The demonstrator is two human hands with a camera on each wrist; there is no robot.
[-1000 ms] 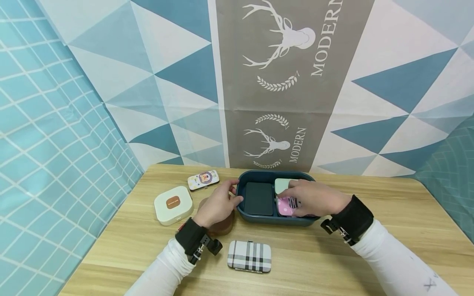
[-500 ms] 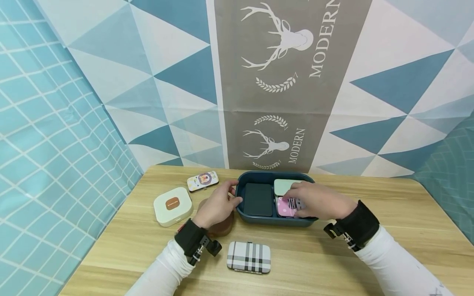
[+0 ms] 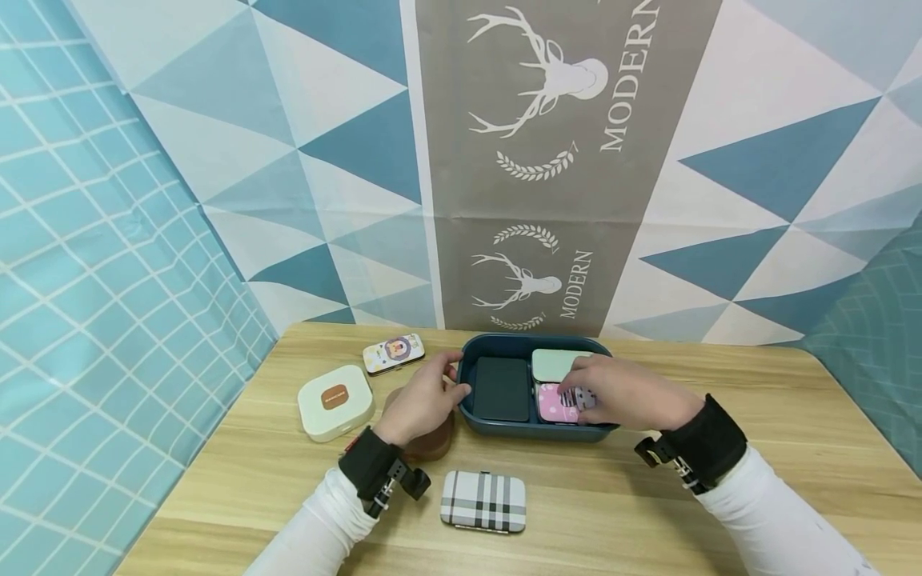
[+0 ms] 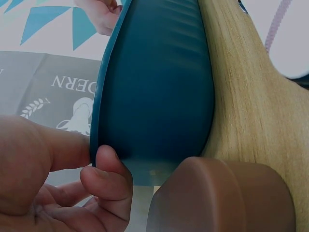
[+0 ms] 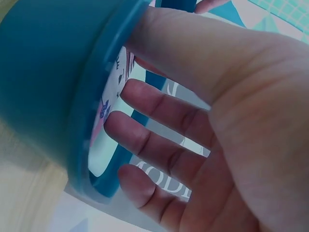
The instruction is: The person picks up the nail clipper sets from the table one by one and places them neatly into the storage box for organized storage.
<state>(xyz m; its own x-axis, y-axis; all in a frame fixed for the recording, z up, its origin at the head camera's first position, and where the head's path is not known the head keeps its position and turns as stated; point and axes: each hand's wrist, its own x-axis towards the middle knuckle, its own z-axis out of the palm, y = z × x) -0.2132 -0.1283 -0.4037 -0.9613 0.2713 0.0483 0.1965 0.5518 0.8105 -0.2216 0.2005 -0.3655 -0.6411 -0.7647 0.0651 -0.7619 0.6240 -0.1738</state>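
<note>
A dark blue oblong storage bin (image 3: 540, 432) stands at the back middle of the table. My left hand (image 3: 423, 404) pinches its left rim between thumb and fingers, as the left wrist view shows with the bin's wall (image 4: 154, 87) up close. Inside the bin lie a black flat box (image 3: 502, 390), a mint-green case (image 3: 555, 366) and a pink patterned case (image 3: 551, 402). Over the pink case is my right hand (image 3: 627, 392), its fingertips at the case's top and its right part covered. In the right wrist view the right-hand fingers (image 5: 159, 104) are loosely bent.
A brown rounded case (image 3: 434, 444) sits partly under the left hand, close to the bin. Left of it are a cream square case (image 3: 335, 402) and a slim cartoon-printed tin (image 3: 394, 353). A plaid case (image 3: 483, 502) lies in front. The patterned wall covering rises behind the table.
My right hand has drawn slightly right over the pink case, so more of the pink and mint cases shows. My left hand keeps its place at the bin's rim.
</note>
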